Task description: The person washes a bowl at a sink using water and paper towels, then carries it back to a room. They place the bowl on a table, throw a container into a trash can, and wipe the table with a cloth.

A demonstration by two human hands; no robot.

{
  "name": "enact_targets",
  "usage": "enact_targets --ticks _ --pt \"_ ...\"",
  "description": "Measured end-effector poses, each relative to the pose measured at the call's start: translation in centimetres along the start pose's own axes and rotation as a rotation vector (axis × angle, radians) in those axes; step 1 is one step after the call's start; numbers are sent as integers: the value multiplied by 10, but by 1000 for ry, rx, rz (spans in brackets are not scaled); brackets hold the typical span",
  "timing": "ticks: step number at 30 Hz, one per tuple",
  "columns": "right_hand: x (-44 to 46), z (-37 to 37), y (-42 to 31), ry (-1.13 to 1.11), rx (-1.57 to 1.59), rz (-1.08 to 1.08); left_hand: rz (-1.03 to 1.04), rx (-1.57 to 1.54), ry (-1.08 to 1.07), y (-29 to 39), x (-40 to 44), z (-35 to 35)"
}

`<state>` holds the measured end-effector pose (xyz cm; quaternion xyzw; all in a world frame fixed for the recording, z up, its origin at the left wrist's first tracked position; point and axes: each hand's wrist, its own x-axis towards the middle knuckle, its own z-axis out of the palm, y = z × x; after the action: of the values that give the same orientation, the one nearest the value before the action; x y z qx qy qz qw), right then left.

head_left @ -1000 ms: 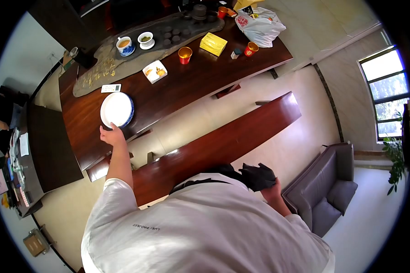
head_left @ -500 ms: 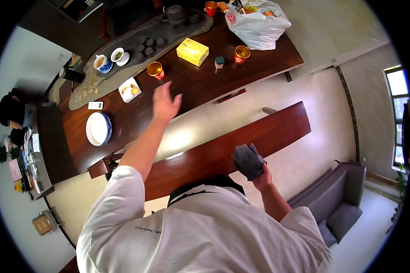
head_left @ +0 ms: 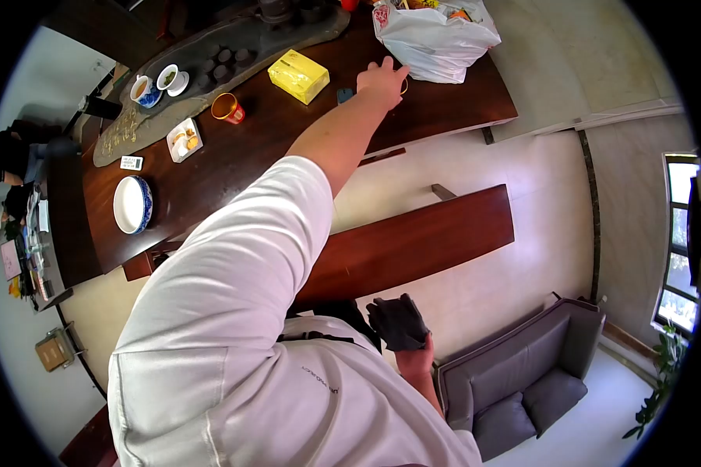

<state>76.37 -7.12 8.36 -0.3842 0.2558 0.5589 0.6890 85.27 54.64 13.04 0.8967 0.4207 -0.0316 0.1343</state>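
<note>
My left hand (head_left: pixel 382 82) reaches over the far right of the dark wooden table (head_left: pixel 273 148), its fingers apart above a red and gold cup (head_left: pixel 404 86). Most of that cup is hidden by the hand, so contact is unclear. Left of the wrist are a small dark-topped block (head_left: pixel 345 95) and a yellow tissue pack (head_left: pixel 298 76). A white plastic bag (head_left: pixel 440 47) stands just beyond my fingers. Low in front of my body, my right hand (head_left: pixel 417 358) is closed on a folded dark grey cloth (head_left: pixel 398 322).
Another red and gold cup (head_left: pixel 228 108), a snack tray (head_left: pixel 184 141), a white-and-blue bowl (head_left: pixel 133 205) and teacups (head_left: pixel 145 91) occupy the table's left part. A stone tea tray (head_left: pixel 210 74) runs along the back. A wooden bench (head_left: pixel 420 241) and grey sofa (head_left: pixel 514 389) stand nearby.
My left hand has swung right and away from me, from near the middle of the table to the cup by the bag. My right hand still holds the cloth, now lower in view.
</note>
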Motion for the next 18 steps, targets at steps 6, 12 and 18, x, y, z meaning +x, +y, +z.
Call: enact_targets --ticks 6,12,18 --pt "-10 -1 -18 -2 62 -116 1 -28 -152 -10 23 7" --pt "13 -27 -16 75 111 -47 114 -131 -140 -26 4 -7" --pt "36 -25 -7 -35 -60 29 140 -191 -99 -69 -50 -51"
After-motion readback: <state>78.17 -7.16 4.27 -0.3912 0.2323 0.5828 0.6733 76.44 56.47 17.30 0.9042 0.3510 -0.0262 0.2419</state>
